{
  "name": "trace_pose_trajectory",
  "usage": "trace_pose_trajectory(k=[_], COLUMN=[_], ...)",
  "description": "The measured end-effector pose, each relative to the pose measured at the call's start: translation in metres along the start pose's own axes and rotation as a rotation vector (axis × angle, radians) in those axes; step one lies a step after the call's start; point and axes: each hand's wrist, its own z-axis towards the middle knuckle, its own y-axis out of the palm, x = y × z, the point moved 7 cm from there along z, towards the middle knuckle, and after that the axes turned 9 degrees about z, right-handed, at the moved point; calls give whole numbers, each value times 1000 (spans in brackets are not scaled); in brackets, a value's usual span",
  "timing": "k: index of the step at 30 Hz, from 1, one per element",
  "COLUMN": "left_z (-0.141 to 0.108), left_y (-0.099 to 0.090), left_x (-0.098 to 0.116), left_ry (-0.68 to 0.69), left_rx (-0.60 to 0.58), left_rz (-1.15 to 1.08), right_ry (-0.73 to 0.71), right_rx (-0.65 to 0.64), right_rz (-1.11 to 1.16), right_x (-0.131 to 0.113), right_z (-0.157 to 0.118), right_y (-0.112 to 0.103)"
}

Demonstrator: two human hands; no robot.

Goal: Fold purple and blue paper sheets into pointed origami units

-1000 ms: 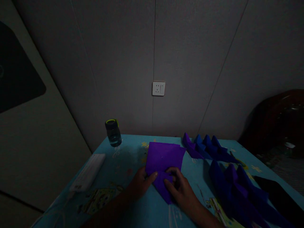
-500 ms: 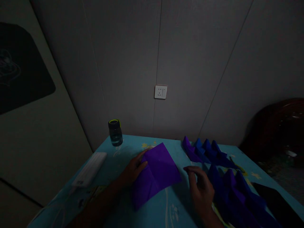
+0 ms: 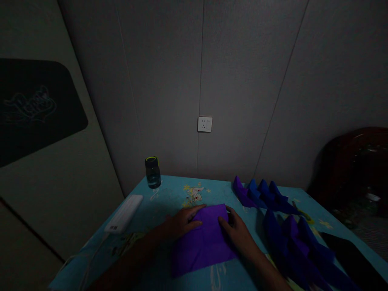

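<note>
A creased sheet of purple paper (image 3: 204, 244) lies low over the table in front of me, its far edge slightly raised. My left hand (image 3: 185, 221) grips its upper left edge, thumb on top and fingers behind. At the upper right edge, my right hand (image 3: 238, 232) pinches the sheet, with its thumb on the near face and fingertips partly hidden behind. To the right stand folded paper boats: a back group in purple and blue (image 3: 263, 196), and a nearer group in dark blue and purple (image 3: 291, 246).
A water bottle (image 3: 153, 173) stands at the table's back left corner. Nearer lies a white power bank (image 3: 124, 214) with a cable. A dark flat device (image 3: 353, 256) lies at the right edge. Behind the patterned blue tablecloth (image 3: 172, 190) rises a wall with a socket (image 3: 205, 124).
My right hand has moved left from beside the paper and taken hold of its right edge. The paper has turned, its far corner now a straighter edge. The view has shifted slightly.
</note>
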Motion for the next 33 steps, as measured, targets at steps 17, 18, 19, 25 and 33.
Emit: trace_pose_trajectory(k=[17, 18, 19, 25, 33], left_z=[26, 25, 24, 20, 20], left_y=[17, 18, 20, 26, 22], left_x=[-30, -29, -27, -20, -18], left_ry=[-31, -33, -29, 12, 22], left_rx=[224, 222, 218, 163, 170], left_rz=[476, 484, 499, 578, 674], right_ry=[-148, -143, -132, -100, -32], right_rx=[20, -4, -30, -98, -67], right_rz=[-418, -426, -428, -463, -352], right_x=[1, 3, 4, 3, 2], right_z=[-1, -1, -1, 2, -1], right_y=[2, 5, 7, 15, 14])
